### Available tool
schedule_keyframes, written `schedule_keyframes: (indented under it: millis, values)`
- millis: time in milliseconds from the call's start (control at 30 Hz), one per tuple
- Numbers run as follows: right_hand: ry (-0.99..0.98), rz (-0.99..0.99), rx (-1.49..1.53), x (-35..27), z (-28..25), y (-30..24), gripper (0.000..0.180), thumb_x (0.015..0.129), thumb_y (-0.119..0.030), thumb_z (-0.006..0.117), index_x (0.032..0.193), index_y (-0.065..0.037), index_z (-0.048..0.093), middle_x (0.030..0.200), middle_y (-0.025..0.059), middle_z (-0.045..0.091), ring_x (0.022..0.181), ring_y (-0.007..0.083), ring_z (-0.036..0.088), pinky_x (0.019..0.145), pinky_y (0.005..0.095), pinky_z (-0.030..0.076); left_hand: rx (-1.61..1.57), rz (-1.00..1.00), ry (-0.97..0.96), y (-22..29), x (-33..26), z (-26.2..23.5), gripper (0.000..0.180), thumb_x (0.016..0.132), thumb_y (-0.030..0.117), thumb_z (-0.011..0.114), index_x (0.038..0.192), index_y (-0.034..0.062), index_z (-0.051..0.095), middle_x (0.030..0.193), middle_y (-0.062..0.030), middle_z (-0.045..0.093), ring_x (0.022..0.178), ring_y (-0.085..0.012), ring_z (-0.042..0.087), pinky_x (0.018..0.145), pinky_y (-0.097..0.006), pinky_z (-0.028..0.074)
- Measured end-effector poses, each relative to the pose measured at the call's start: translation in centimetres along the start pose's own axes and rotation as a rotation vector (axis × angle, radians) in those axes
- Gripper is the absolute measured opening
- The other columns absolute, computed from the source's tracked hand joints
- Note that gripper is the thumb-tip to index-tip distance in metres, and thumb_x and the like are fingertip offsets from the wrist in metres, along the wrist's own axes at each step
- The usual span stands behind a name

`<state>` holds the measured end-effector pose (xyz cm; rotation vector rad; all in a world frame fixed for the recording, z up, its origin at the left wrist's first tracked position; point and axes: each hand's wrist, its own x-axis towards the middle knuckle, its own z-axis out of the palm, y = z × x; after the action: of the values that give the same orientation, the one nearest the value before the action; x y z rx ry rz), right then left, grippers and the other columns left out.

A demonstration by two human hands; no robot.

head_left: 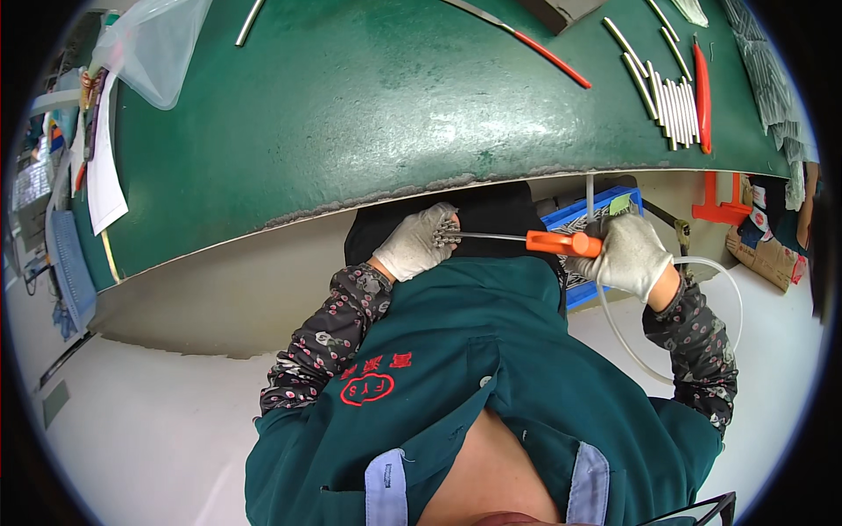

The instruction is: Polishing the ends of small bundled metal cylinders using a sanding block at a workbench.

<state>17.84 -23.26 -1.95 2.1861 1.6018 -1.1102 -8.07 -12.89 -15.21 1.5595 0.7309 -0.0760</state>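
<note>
My right hand (630, 254), in a white work glove, grips an orange air blow gun (561, 244) by its handle. The gun's thin metal nozzle (491, 236) points left, its tip at the small metal parts in my other hand. Gloved too, my left hand (417, 242) is closed around a bunch of small metal parts (446, 234), whose ends show at its right side; their exact kind is too small to tell. A clear hose (735, 302) loops beside my right forearm. Both hands are over my lap, below the table edge.
A green table (351, 105) curves across in front of me. On it lie several metal rods (675, 110), a red-handled tool (553, 60), a red tool (702, 96) and a clear plastic bag (162, 53). A blue crate (586, 294) of metal parts stands under the edge, right.
</note>
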Motion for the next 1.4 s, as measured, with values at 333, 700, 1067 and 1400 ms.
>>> schedule_keyframes:
  millis: [333,700,1067,1400]
  values:
    - [-0.022,-0.016,0.018,0.2,0.2,-0.4,0.039,0.066,-0.045,0.063,0.065,-0.006,0.063,0.056,0.0159,0.057,0.056,0.0329,0.057,0.055,0.0399,0.047,-0.063,-0.026,-0.023,0.3,0.0,-0.1,0.047,0.072,-0.004,0.060,0.115,-0.0009,0.043,0.093,-0.0099,0.057,0.080,-0.0176,0.060,0.073,-0.027,0.050]
    - [-0.047,0.028,-0.008,0.2,0.0,-0.7,0.035,0.066,-0.042,0.064,0.070,-0.007,0.066,0.059,0.0146,0.059,0.059,0.0321,0.059,0.056,0.0400,0.047,-0.083,-0.020,-0.043,0.2,-0.1,-0.2,0.048,0.071,-0.005,0.060,0.116,0.0001,0.043,0.093,-0.0090,0.056,0.081,-0.0166,0.059,0.073,-0.027,0.051]
    - [0.035,-0.049,0.029,-0.5,1.1,-0.3,0.041,0.068,-0.046,0.063,0.064,-0.005,0.063,0.056,0.0155,0.056,0.056,0.0329,0.057,0.055,0.0396,0.047,-0.148,-0.080,-0.021,0.2,-0.2,0.0,0.044,0.070,-0.009,0.061,0.110,0.0018,0.046,0.087,-0.0022,0.054,0.076,-0.0088,0.054,0.072,-0.023,0.050]
    - [0.007,0.052,-0.043,-1.3,0.9,0.5,0.031,0.068,-0.040,0.062,0.069,-0.009,0.066,0.061,0.0147,0.059,0.059,0.0332,0.058,0.057,0.0403,0.047,-0.225,-0.067,0.004,0.0,-0.1,0.2,0.035,0.070,-0.012,0.058,0.100,0.0021,0.048,0.083,-0.0018,0.052,0.075,-0.0083,0.052,0.072,-0.023,0.050]
